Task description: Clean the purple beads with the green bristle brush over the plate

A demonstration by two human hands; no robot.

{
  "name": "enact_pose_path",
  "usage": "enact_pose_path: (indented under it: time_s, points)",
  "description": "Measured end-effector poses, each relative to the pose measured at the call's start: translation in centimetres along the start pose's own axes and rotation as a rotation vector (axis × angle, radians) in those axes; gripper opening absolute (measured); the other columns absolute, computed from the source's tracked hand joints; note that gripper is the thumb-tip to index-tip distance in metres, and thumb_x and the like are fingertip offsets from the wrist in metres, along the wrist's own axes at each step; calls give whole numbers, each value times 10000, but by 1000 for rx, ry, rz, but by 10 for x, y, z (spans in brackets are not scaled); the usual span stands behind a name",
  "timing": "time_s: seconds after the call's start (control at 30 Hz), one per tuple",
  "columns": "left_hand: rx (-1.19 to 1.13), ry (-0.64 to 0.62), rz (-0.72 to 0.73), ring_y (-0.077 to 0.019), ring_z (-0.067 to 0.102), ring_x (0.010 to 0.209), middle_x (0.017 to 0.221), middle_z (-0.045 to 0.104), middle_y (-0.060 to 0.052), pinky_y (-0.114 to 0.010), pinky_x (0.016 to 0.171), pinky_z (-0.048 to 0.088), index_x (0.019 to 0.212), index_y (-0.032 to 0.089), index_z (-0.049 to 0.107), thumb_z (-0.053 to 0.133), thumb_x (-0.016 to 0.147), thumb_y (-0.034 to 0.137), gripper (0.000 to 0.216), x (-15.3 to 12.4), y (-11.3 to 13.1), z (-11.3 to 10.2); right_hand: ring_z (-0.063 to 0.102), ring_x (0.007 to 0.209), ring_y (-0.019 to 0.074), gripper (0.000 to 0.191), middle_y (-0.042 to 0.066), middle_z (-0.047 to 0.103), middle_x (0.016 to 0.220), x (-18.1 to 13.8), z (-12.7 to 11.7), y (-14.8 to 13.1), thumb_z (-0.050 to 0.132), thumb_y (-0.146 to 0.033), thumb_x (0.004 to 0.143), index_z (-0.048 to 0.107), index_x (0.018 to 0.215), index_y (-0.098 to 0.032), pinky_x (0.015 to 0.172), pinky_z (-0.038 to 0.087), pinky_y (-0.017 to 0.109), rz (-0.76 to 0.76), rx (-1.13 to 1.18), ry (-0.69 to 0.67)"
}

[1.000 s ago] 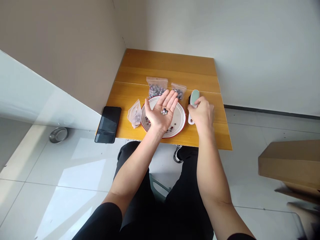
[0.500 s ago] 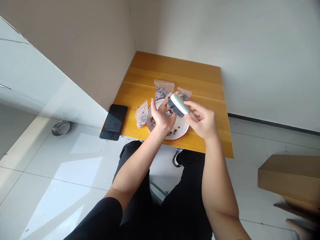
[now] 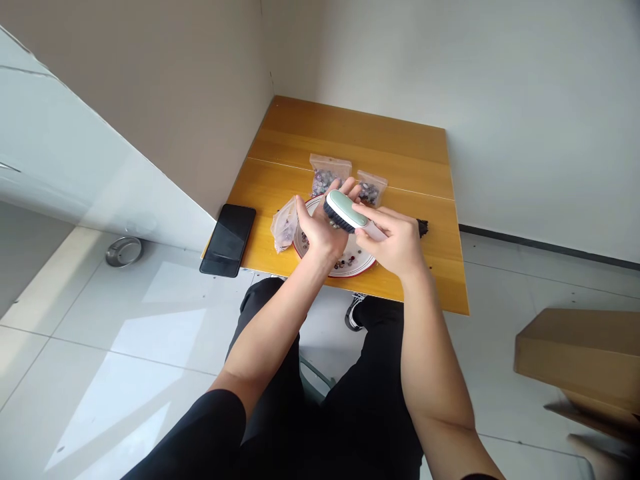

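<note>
- The scrub brush (image 3: pixel 341 211) lies above the middle of the plate (image 3: pixel 367 267), its long axis slanting from the dark bristle head at upper left to the pale handle at lower right.
- The right grip (image 3: pixel 393 241) is clamped on that handle, just right of the plate's middle.
- The left grip (image 3: pixel 320 230) is open, palm up, over the plate's left half, with the bristles against its palm.
- The right grip is nearer the handle; the left is nearer the bristles.
- The bristle head hides the palm's centre, so I cannot tell what lies there.
- Beyond the plate are 2 bead bags: a zip bag (image 3: pixel 325 180) and a smaller zip bag (image 3: pixel 371 189).
- A dark scrap (image 3: pixel 423 228) right of the plate is too small to identify.
</note>
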State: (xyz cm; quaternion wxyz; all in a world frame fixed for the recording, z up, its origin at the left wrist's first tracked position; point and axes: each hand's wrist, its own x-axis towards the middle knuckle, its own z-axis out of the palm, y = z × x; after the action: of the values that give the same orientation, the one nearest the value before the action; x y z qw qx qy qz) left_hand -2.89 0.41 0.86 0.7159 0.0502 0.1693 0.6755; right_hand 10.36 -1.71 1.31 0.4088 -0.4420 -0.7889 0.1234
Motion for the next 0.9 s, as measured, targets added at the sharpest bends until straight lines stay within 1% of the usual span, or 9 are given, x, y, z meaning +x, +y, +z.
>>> enact_pose_path:
  time_s: [0.1,0.23,0.37,0.5,0.67,0.73,0.8,0.9]
  points:
    - [1,21,12,-293,587,1362,1363,672,-152,-389,1156,442,1304,118,612,201,962,712,800,1,1,0,717,815,204,439,56,777,1058,-1,-1,-2,650,-170,829,734,1253,-249,781,624,395,21,46,-41]
    - [9,61,-32,-314,582,1364,1339,679,-171,-407,1132,465,1285,106,624,204,961,705,800,2,-3,1,708,838,204,456,47,769,1030,-2,4,-4,654,-186,831,724,1274,-264,803,617,389,30,27,-27]
    - [0,46,-27,-317,547,1398,1355,668,-173,-414,1122,475,1289,111,626,211,964,703,792,1,-2,3,684,808,196,478,30,749,956,-2,1,1,656,-187,822,715,1286,-288,793,608,389,49,-43,-26]
    - [29,45,-24,-310,548,1397,1353,668,-170,-409,1134,467,1284,111,635,202,961,711,807,0,0,3,668,755,181,448,18,731,883,-2,-3,1,646,-187,834,727,1267,-273,751,604,372,34,19,-53]
    - [21,42,-49,-322,542,1401,1312,686,-187,-418,1137,468,1247,89,651,220,966,684,786,-1,-6,3,707,893,201,458,47,757,1059,-1,1,-1,644,-170,839,718,1283,-257,839,603,378,-10,44,-7]
    - [14,34,-46,-320,546,1397,1322,681,-186,-408,1134,470,1237,88,654,223,962,690,789,0,-6,2,710,886,201,466,41,758,1033,0,1,-1,646,-166,836,716,1286,-267,839,606,384,-10,33,-7]
    - [16,40,-38,-311,557,1388,1333,678,-177,-399,1131,471,1231,97,656,219,959,699,792,0,-4,1,717,880,205,467,28,757,989,-1,-1,1,647,-166,834,717,1282,-280,839,611,392,9,41,-40]
    - [23,60,-27,-303,565,1382,1330,684,-166,-397,1134,467,1240,111,655,223,958,701,784,2,-3,-1,728,1005,237,472,25,762,1019,-2,0,0,652,-165,831,716,1281,-288,922,604,424,40,79,-93]
